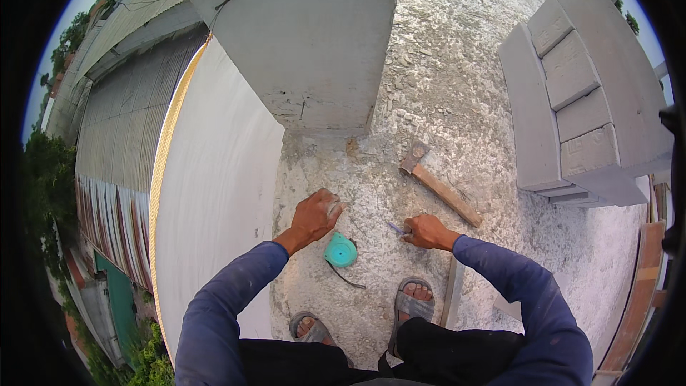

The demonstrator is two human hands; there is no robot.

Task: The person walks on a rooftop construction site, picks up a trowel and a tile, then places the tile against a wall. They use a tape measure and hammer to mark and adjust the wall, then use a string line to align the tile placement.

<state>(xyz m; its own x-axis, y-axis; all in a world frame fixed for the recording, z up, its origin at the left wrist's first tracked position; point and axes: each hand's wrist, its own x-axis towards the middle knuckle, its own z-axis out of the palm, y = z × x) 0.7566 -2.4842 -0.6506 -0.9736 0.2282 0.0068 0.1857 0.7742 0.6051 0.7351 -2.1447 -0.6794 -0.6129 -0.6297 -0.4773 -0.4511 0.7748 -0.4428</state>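
My left hand (313, 216) is closed above the rough concrete floor, its fingers curled in around something pale and greyish that I cannot make out. Just below it lies a turquoise tape measure (341, 251), with a dark strap trailing from its case. My right hand (426, 231) pinches a thin blue-violet pen (394, 227), whose end points left toward the tape measure. Beyond the right hand, a hammer with a wooden handle (449, 196) rests on the floor, its rusty metal head toward the grey column. Neither hand touches the hammer or the tape measure.
A grey column (300, 43) rises straight ahead. Stacked grey blocks (572, 93) stand at the right. On the left, a pale wall surface (221, 171) borders the floor, with a yellow rope (158, 164) along its outer edge; rooftops lie beyond and below. A narrow bar (453, 293) lies by my right foot.
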